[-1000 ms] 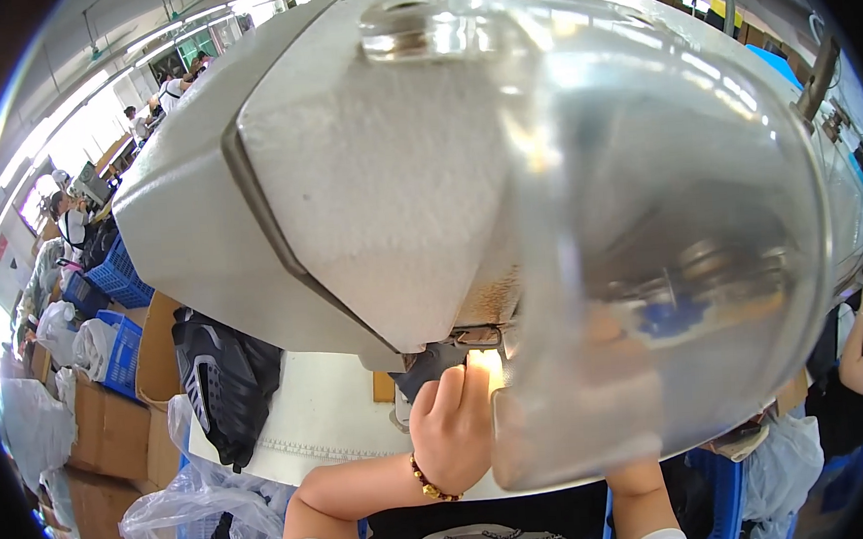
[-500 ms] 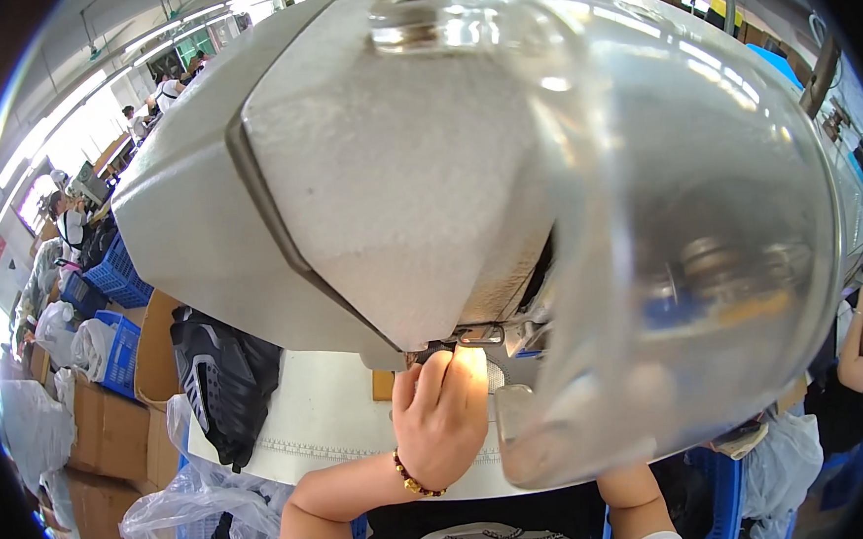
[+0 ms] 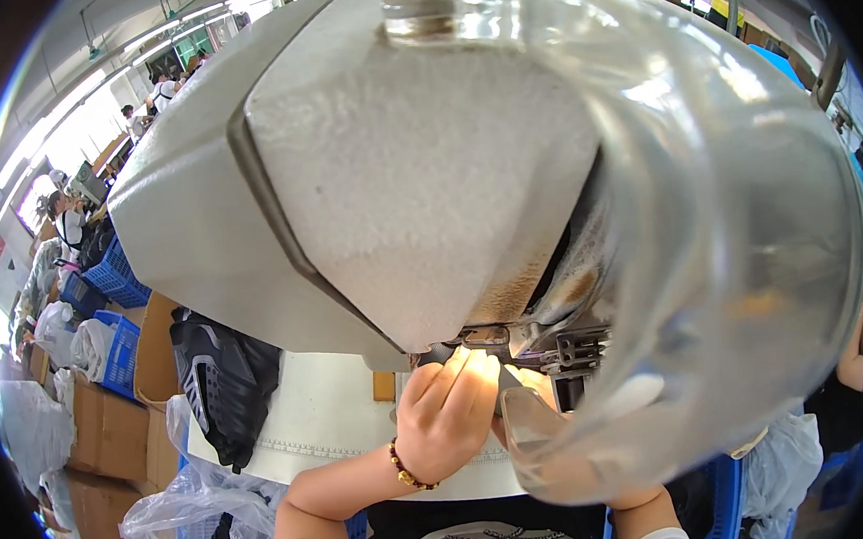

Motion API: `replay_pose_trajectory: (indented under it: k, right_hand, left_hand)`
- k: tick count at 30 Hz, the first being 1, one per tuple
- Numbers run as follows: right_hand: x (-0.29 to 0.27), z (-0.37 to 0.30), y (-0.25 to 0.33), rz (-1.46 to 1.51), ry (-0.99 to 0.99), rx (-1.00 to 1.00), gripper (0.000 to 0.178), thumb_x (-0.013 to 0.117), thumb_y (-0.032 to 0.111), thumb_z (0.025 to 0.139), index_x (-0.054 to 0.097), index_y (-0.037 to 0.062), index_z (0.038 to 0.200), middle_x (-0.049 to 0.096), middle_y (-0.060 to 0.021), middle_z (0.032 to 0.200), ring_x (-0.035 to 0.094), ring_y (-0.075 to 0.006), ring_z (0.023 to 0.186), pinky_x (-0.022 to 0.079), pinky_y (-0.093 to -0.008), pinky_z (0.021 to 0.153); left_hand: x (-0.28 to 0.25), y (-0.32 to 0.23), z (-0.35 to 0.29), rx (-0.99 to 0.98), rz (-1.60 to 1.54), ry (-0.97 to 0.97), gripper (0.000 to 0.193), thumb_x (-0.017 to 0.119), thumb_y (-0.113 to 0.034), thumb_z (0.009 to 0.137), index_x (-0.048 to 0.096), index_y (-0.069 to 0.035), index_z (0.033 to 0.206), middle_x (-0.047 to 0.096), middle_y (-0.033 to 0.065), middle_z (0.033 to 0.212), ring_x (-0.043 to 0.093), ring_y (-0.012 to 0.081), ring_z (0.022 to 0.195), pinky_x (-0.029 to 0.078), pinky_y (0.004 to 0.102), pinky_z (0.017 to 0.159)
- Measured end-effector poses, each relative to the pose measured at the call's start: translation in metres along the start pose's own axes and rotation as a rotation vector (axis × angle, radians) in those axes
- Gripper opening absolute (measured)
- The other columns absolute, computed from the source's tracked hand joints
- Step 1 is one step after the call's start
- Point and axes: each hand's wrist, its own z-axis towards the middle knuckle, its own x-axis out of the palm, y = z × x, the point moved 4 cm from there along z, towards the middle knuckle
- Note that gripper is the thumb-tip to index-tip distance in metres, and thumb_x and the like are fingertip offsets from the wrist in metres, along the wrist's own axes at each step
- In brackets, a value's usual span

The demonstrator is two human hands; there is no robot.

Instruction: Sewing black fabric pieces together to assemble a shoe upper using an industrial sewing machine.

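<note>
Under the head of a pale grey sewing machine [image 3: 397, 193], my left hand [image 3: 445, 407] is closed, fingertips bunched beside the lit needle area. My right hand [image 3: 536, 387] comes in from the right, partly hidden behind the clear plastic guard [image 3: 748, 280]. Between the hands shows a small dark piece of material [image 3: 505, 379], pinched by my right fingers. My left fingertips reach dark material too, but their exact grip is covered. Metal presser parts [image 3: 575, 352] stand just right of the fingers.
On the left of the pale worktable [image 3: 311, 405] lies a black shoe upper [image 3: 211, 382]. A small tan block [image 3: 384, 385] sits beside the machine. Clear plastic bags [image 3: 199, 511], cardboard boxes [image 3: 110, 427] and blue crates [image 3: 120, 353] crowd the left. Other people work in the background.
My right hand has moved up and left to meet my left hand, bringing the dark piece into sight. The clear guard appears shifted, showing more metal parts.
</note>
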Motion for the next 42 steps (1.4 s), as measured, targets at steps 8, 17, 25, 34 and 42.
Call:
replay_pose_trajectory:
  k: [8,17,25,34,42]
  right_hand:
    - [0.012,0.012,-0.066,0.621,0.202,0.198,0.014,0.060,0.011,0.074,0.065,0.0061,0.087,0.065,-0.0127,0.084,0.061,-0.0299,0.077,0.049,-0.0380,0.069]
    - [0.025,0.000,-0.078,1.149,0.187,0.504,0.023,0.070,0.023,0.066,0.069,0.0087,0.085,0.066,-0.0129,0.079,0.063,-0.0321,0.071,0.049,-0.0389,0.064]
    - [0.031,-0.033,-0.050,1.031,0.223,0.604,0.015,0.050,0.008,0.082,0.060,0.0038,0.092,0.063,-0.0064,0.087,0.060,-0.0135,0.080,0.048,-0.0297,0.070]
    - [0.041,-0.035,-0.015,-0.539,0.407,-0.368,0.008,0.053,0.005,0.079,0.059,0.0001,0.080,0.061,-0.0073,0.077,0.055,-0.0118,0.064,0.048,-0.0264,0.061]
    - [0.028,-0.028,-0.029,-2.467,0.264,-3.062,0.009,0.056,0.005,0.078,0.061,-0.0015,0.083,0.061,-0.0064,0.076,0.056,-0.0110,0.065,0.049,-0.0250,0.061]
  left_hand:
    - [-0.001,0.004,0.000,-0.002,-0.010,0.034,0.021,0.061,-0.004,0.064,0.064,0.000,0.085,0.062,0.0085,0.088,0.062,0.0194,0.085,0.046,0.0276,0.067]
    - [-0.002,0.013,-0.003,-0.038,-0.101,-0.003,0.025,0.062,-0.006,0.064,0.065,-0.004,0.089,0.062,0.0038,0.095,0.059,0.0175,0.084,0.038,0.0253,0.058]
    - [-0.009,0.015,-0.011,-0.052,-0.100,0.044,0.034,0.060,-0.005,0.062,0.066,-0.002,0.095,0.064,0.0063,0.099,0.060,0.0177,0.086,0.042,0.0261,0.057]
    - [-0.007,0.021,-0.014,0.017,-0.112,0.029,0.035,0.060,-0.004,0.060,0.067,0.000,0.094,0.064,0.0087,0.097,0.061,0.0177,0.086,0.045,0.0266,0.057]
    - [-0.004,0.030,-0.013,0.085,-0.077,0.130,0.039,0.062,-0.010,0.063,0.066,-0.001,0.101,0.062,0.0069,0.107,0.060,0.0150,0.089,0.040,0.0263,0.051]
